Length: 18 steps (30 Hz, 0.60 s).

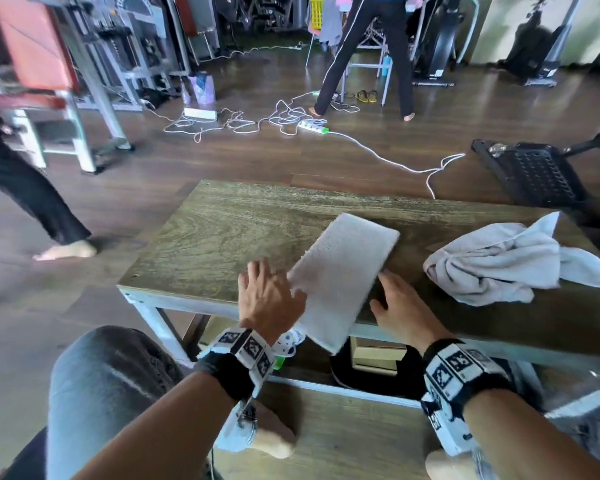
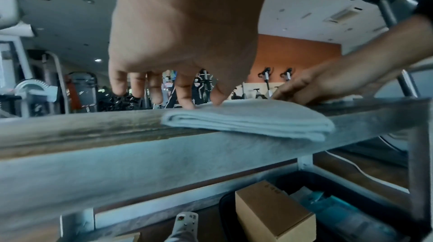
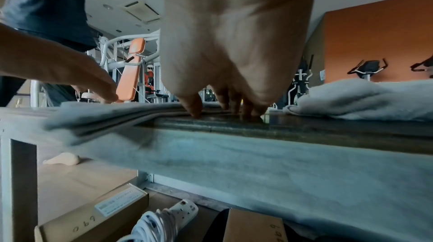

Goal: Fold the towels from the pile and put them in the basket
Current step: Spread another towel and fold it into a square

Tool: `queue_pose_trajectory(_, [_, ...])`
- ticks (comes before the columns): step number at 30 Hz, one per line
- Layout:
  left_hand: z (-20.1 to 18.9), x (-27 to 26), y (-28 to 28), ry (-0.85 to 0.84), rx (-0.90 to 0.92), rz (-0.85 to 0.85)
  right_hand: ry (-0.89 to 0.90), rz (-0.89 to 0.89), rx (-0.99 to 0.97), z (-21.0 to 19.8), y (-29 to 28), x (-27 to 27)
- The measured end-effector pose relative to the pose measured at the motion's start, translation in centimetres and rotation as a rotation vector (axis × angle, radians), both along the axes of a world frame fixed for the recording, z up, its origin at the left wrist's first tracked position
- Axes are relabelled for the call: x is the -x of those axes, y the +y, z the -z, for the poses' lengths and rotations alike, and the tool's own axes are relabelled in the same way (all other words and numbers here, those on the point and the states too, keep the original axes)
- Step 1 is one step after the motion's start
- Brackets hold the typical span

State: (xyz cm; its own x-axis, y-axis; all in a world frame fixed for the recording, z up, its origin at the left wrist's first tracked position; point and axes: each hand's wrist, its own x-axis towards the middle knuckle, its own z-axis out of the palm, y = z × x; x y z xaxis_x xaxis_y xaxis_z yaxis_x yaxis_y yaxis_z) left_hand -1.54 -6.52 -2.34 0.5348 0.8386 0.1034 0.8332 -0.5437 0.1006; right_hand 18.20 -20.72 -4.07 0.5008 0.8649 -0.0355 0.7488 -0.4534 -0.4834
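A grey towel (image 1: pixel 343 271), folded into a long strip, lies slantwise on the wooden table (image 1: pixel 222 230), and its near end overhangs the front edge. My left hand (image 1: pixel 271 292) is at the strip's left edge with fingers spread and straight. In the left wrist view its fingertips (image 2: pixel 185 98) touch the towel (image 2: pixel 246 118). My right hand (image 1: pixel 399 303) lies flat on the table against the right edge, thumb at the towel (image 3: pixel 105 116). A crumpled towel pile (image 1: pixel 510 261) sits at the right. A black perforated basket (image 1: pixel 534 174) stands on the floor beyond the table's right end.
One person's legs (image 1: pixel 32 195) stride past at the left, and another person (image 1: pixel 364 46) stands at the back. White cables and a power strip (image 1: pixel 312 128) lie on the floor. Cardboard boxes (image 2: pixel 274 214) sit under the table. My knee (image 1: pixel 111 375) is in front of it.
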Motion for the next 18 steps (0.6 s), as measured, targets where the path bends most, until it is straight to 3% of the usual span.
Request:
queue_pose_trajectory(3, [0.5, 0.8, 0.0, -0.080, 0.171, -0.079, 0.045, -0.037, -0.046, 0.2, -0.9, 0.8])
queue_pose_trajectory(8, [0.0, 0.4, -0.5, -0.157, 0.255, -0.032, 0.037, -0.167, 0.048, 0.5, -3.1, 1.3])
queue_pose_trajectory(13, [-2.2, -1.6, -1.5, -0.419, 0.454, 0.040, -0.189, -0.156, 0.121, 0.5, -3.6, 2.1])
queue_pose_trajectory(18, [-5.0, -2.5, -2.9, -0.783, 0.679, 0.088, -0.313, -0.095, 0.001, 0.1, -2.3, 3.0])
